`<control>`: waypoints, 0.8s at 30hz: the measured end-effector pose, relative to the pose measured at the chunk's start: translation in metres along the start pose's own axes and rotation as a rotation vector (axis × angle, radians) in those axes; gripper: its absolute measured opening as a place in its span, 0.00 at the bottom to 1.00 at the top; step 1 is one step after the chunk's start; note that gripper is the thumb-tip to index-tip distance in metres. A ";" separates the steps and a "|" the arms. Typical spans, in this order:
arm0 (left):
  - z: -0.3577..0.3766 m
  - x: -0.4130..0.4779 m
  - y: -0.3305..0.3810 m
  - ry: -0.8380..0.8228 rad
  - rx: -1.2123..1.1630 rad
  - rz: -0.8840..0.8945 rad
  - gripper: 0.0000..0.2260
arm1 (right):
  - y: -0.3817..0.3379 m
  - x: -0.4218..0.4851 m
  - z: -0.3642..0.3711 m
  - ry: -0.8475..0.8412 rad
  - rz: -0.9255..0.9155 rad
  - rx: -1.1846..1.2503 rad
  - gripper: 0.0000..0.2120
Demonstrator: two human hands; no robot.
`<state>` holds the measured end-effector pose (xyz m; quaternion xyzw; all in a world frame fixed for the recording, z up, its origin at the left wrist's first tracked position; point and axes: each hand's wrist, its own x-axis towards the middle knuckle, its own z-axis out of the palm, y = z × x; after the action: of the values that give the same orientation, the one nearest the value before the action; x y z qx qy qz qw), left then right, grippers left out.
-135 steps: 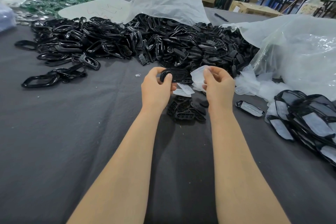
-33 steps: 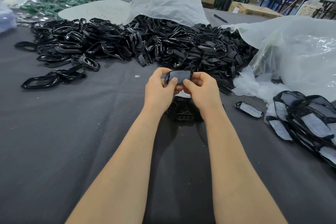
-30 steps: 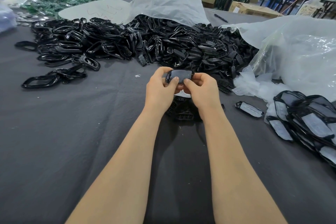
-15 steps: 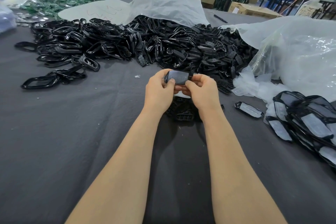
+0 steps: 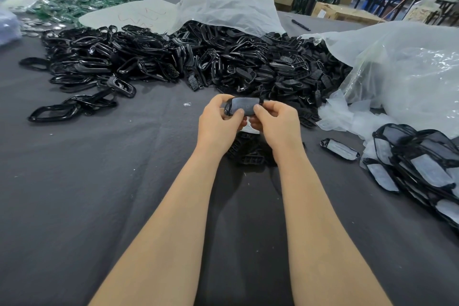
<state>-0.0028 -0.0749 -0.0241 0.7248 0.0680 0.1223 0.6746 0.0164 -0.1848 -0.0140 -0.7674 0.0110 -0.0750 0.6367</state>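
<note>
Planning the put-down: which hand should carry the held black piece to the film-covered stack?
Probably right: the right hand pinches the black piece and the film-covered stack lies on its side; the left hand would cross over.

Left hand (image 5: 218, 124) and right hand (image 5: 278, 124) meet ahead, fingers curled inward.

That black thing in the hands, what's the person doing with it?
A person is holding one small black plastic piece with a grey film across it. The left hand grips its left end and the right hand pinches its right end, just above the dark table. Behind the hands lies a big pile of bare black pieces. On the right is a stack of film-covered pieces, which look finished.
</note>
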 end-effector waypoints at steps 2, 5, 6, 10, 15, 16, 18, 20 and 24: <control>0.000 0.000 0.000 0.004 0.016 -0.005 0.10 | 0.000 0.000 0.000 -0.001 -0.005 0.004 0.03; 0.000 0.001 -0.001 -0.004 0.035 -0.001 0.10 | 0.000 -0.001 0.001 -0.002 -0.020 -0.021 0.01; 0.000 0.002 -0.001 -0.007 0.037 0.006 0.10 | 0.000 -0.001 0.000 -0.002 -0.022 -0.030 0.02; 0.000 0.001 0.000 -0.019 -0.031 0.018 0.05 | -0.002 -0.001 -0.003 -0.019 -0.019 -0.032 0.08; -0.001 0.002 0.000 -0.029 -0.037 0.021 0.08 | -0.003 -0.002 -0.004 -0.028 0.009 0.058 0.02; -0.001 0.002 0.000 -0.031 -0.041 0.020 0.08 | -0.003 -0.002 -0.004 -0.019 0.012 0.064 0.02; -0.001 0.002 0.000 -0.036 -0.039 0.023 0.08 | -0.001 -0.001 -0.004 -0.006 0.011 0.057 0.02; -0.001 0.001 0.000 -0.044 -0.035 0.029 0.08 | 0.000 -0.001 -0.004 -0.001 0.007 0.033 0.03; -0.001 0.001 0.000 -0.058 -0.005 0.030 0.07 | 0.001 0.000 -0.006 -0.013 0.014 0.014 0.03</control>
<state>-0.0020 -0.0738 -0.0235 0.7272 0.0371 0.1114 0.6763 0.0158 -0.1913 -0.0135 -0.7631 0.0119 -0.0657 0.6428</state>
